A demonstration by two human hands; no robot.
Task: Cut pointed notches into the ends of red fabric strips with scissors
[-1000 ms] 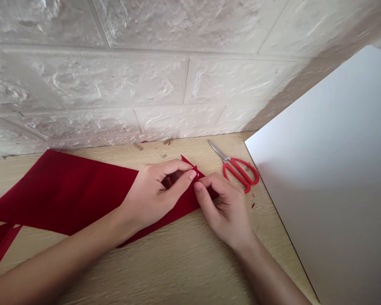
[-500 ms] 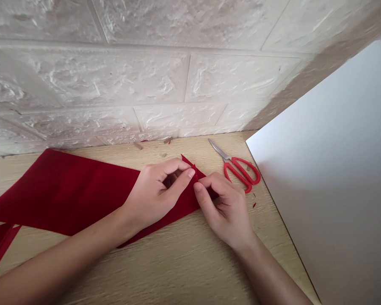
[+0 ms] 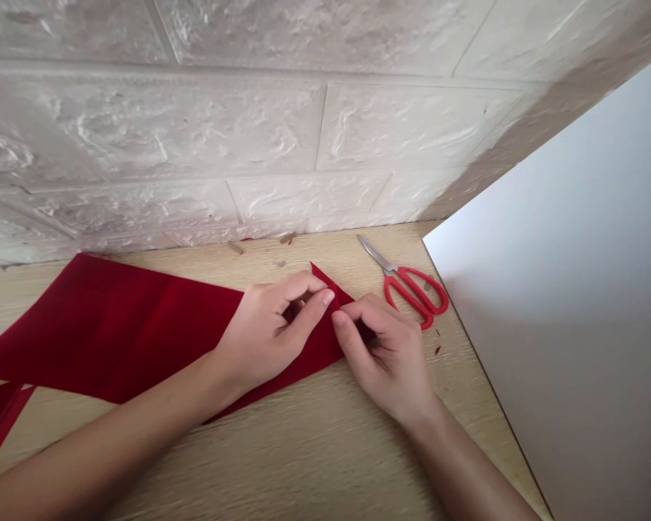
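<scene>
A long strip of dark red fabric lies folded across the wooden table, its right end under both of my hands. With thumb and index finger, my left hand pinches a small folded edge near that end. Close beside it, my right hand has its thumb and index finger closed on the same fabric; its other fingers are curled under. A pointed corner of the cloth sticks up beyond my left fingertips. Just past my right hand rest scissors with red handles, their blades angled toward the wall.
A white textured brick-pattern wall rises behind the table. On the right stands a large white panel. Small brown and red scraps lie along the wall, and more red bits near the scissors. Another red fabric piece is at the left edge.
The small raised tip at my left fingertips now lies lower, pressed down. Both hands keep nearly the same place; the view has shifted slightly.
</scene>
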